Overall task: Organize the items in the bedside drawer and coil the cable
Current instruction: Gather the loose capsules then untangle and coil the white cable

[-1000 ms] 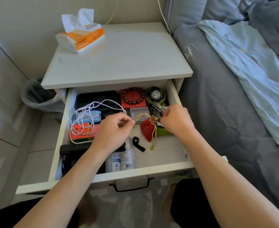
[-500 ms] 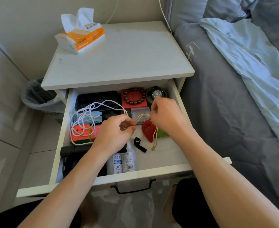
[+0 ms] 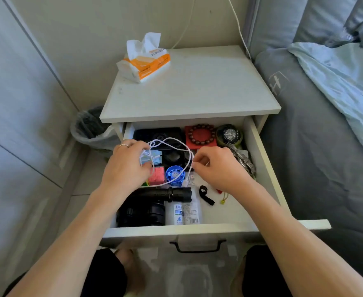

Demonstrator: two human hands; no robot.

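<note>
The task looks barely begun: the white cable (image 3: 169,144) sprawls uncoiled over clutter mid-frame in the open drawer (image 3: 264,159), the left hand (image 3: 125,166) gripping its bunch, the right hand (image 3: 216,168) pinching a strand.

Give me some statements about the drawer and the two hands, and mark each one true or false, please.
1. Both hands hold the white cable. True: the left hand grips it on one side and the right hand pinches it on the other.
2. The tissue pack lies inside the drawer. False: it sits on top of the bedside table.
3. A bead bracelet rests on a red box at the back of the drawer. True.
4. The black flashlight stands upright. False: it lies flat, near the front of the drawer.
5. The drawer is closed. False: it is pulled open.
</note>
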